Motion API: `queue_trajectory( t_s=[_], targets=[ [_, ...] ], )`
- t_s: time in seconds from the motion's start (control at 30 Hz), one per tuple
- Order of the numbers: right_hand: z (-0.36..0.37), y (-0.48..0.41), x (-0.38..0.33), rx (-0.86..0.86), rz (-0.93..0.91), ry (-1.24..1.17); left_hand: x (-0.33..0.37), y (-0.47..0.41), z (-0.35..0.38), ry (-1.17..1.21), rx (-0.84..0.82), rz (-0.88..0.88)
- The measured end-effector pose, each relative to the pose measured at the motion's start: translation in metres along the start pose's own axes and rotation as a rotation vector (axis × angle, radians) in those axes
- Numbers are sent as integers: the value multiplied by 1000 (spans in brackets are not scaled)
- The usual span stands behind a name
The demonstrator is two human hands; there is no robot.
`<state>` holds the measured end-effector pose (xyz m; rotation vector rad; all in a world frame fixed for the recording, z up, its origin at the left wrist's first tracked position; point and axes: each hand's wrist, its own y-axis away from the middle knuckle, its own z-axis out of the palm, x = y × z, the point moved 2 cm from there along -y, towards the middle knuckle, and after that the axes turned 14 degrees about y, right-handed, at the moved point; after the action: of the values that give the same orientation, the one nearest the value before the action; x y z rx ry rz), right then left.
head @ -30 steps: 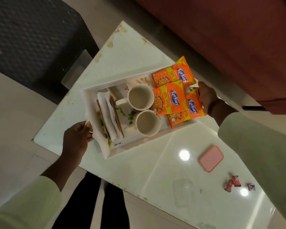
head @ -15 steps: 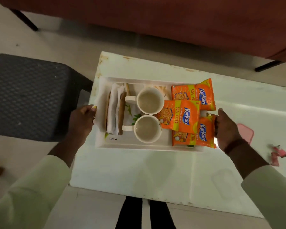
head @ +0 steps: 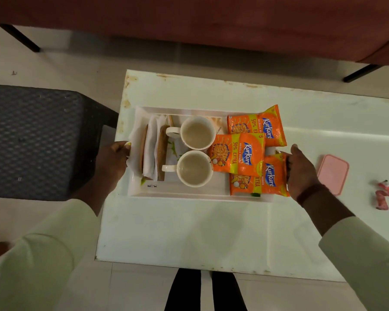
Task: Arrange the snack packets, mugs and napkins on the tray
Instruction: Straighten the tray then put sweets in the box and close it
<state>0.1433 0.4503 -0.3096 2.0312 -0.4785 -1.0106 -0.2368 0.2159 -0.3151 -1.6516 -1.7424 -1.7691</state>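
Note:
A white tray (head: 189, 194) rests on the white table (head: 189, 230). At its left end a wooden holder keeps white napkins (head: 149, 149) upright. Two white mugs stand in the middle, one farther (head: 197, 133) and one nearer (head: 194, 169), handles pointing left. Three orange snack packets overlap at the right end: a far one (head: 258, 125), a middle one (head: 238, 154) and a near one (head: 259, 182). My left hand (head: 111, 160) grips the tray's left edge. My right hand (head: 301, 169) grips the right edge beside the near packet.
A pink lid (head: 332, 173) and red wrappers (head: 384, 194) lie on the table to the right. A dark woven stool (head: 36, 140) stands left of the table. A red-brown sofa (head: 211, 21) runs along the far side. My legs (head: 204, 290) are at the table's near edge.
The view has swung round so the tray now lies square to me. Both hands have kept hold of the tray's ends; its contents have not shifted.

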Motion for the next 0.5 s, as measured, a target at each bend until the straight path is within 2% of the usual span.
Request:
queue_trajectory(
  t_s=[0.17, 0.27, 0.37, 0.43, 0.5],
  targets=[
    [1, 2, 0, 24, 13, 7, -1, -1, 1, 3, -18, 6],
    [4, 11, -6, 118, -33, 29, 7, 2, 1, -55, -24, 56],
    [5, 28, -10, 418, -182, 260, 22, 20, -1, -307, 34, 290],
    [3, 51, -12, 631, -342, 465, 33, 46, -3, -366, 109, 459],
    [7, 83, -12, 704, -515, 584, 43, 83, 0, -444, 124, 622]
  ],
)
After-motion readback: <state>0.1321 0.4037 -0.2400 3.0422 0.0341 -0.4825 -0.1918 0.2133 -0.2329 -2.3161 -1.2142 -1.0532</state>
